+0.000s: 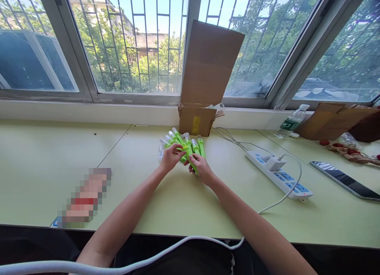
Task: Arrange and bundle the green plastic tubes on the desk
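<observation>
My right hand (202, 169) is closed around the body of a bright green pen-like tube (189, 153). Fingers of my left hand (170, 158) pinch at its upper end, where a yellow-green part shows. The tube leans, with its upper end to the left. Just behind my hands lie several more green tubes with clear caps (179, 137), fanned out on the table. My fingers hide parts of the nearest ones. A small clear piece (161, 151) rests left of the group, beside my left hand.
An open cardboard box (190, 118) stands behind the tubes. To the right are a white power strip (279, 176) with cables, a phone (344, 180), a water bottle (292, 121) and another cardboard box (323, 120). A blurred-out item (86, 197) lies left. A white cable (166, 251) crosses in front.
</observation>
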A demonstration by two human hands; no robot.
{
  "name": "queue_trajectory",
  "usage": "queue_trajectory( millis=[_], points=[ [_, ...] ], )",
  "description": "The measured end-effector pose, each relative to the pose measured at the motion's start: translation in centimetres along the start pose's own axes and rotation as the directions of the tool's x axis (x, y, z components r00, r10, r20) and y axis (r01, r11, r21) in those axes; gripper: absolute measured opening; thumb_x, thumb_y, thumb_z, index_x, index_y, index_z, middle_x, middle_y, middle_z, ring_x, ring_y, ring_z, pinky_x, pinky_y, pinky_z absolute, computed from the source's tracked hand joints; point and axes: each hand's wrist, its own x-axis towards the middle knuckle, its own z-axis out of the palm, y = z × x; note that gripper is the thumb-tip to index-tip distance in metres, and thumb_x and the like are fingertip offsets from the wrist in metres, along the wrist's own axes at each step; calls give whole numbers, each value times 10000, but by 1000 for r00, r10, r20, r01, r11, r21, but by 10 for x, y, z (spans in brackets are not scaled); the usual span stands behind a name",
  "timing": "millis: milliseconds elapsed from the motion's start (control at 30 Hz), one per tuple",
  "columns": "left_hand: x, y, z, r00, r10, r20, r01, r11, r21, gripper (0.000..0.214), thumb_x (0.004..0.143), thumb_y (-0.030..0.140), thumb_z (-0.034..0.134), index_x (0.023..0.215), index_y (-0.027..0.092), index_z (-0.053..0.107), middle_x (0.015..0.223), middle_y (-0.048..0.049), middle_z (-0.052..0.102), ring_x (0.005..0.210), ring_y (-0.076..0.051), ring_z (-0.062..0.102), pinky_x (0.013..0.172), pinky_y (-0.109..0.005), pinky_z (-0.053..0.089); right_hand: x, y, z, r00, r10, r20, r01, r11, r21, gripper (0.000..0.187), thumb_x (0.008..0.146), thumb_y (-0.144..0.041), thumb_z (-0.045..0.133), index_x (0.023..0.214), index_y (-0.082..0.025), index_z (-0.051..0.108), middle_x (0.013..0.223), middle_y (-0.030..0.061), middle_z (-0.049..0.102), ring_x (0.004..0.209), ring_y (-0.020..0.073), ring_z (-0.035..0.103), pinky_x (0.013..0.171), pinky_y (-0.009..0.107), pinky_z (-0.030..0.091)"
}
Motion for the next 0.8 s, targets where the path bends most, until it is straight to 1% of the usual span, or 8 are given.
queue_trajectory(
  millis=[67, 133, 200, 300, 367, 467, 600, 800],
  points=[
    [0, 0, 0, 1000, -1, 1, 1, 1000, -1, 296, 735, 396, 731, 898, 179, 616, 860, -38, 694, 752, -159, 694, 699, -315, 594, 0, 0, 0, 1000, 9, 10, -9, 1000, 13, 409, 756, -604, 606, 772, -207, 510, 676, 9, 627, 449, 80, 483, 385, 220, 332],
    [0, 1, 1, 1000, -3, 0, 3, 1000, -7, 297, 731, 393, 735, 894, 177, 612, 845, -36, 691, 743, -159, 695, 695, -317, 595, -1, -1, -1, 1000, 22, -4, -22, 1000, 12, 404, 753, -593, 613, 774, -208, 495, 601, -17, 586, 402, 66, 422, 360, 212, 284],
    [-1, 2, 2, 1000, -1, -1, 1, 1000, -18, 294, 733, 397, 732, 886, 176, 610, 830, -34, 689, 739, -159, 695, 694, -319, 596, 0, 0, -1, 998, 38, -54, -38, 999, 2, 410, 718, -564, 664, 839, -210, 496, 529, -49, 541, 372, 61, 374, 345, 204, 244],
    [-1, 3, 2, 1000, -1, -2, 1, 1000, -27, 293, 735, 402, 729, 878, 176, 609, 817, -32, 690, 747, -161, 696, 699, -319, 596, 0, 1, -1, 993, 56, -105, -56, 998, 7, 511, 640, -503, 748, 959, -211, 477, 498, -74, 536, 354, 63, 356, 339, 195, 228],
    [-1, 3, 2, 1000, -5, -3, 5, 1000, -29, 294, 735, 406, 728, 871, 175, 606, 817, -30, 689, 748, -161, 697, 695, -317, 595, 0, 1, -1, 994, 55, -93, -54, 998, 22, 520, 630, -495, 753, 957, -208, 468, 517, -64, 564, 345, 57, 346, 335, 195, 224],
    [-1, 3, 2, 1000, -5, 0, 5, 999, -31, 293, 736, 410, 725, 867, 177, 605, 825, -29, 688, 746, -161, 698, 689, -316, 595, 0, 1, -1, 996, 41, -84, -37, 999, 39, 478, 651, -521, 730, 908, -205, 479, 567, -36, 605, 337, 49, 334, 325, 202, 222],
    [-1, 3, 1, 1000, -5, -3, 5, 1000, -17, 298, 730, 408, 733, 872, 178, 609, 819, -29, 688, 735, -157, 694, 693, -314, 595, -1, -1, -1, 996, 14, -83, -11, 999, 39, 418, 673, -527, 717, 840, -197, 521, 620, -15, 618, 354, 53, 373, 325, 213, 251],
    [0, 1, 1, 1000, -6, 5, 6, 1000, -12, 314, 732, 419, 731, 891, 175, 611, 848, -36, 691, 733, -154, 693, 693, -318, 596, -1, -4, -2, 1000, 5, -17, -4, 1000, 14, 384, 714, -554, 678, 752, -191, 557, 658, 16, 631, 395, 65, 426, 354, 224, 279]
  ],
)
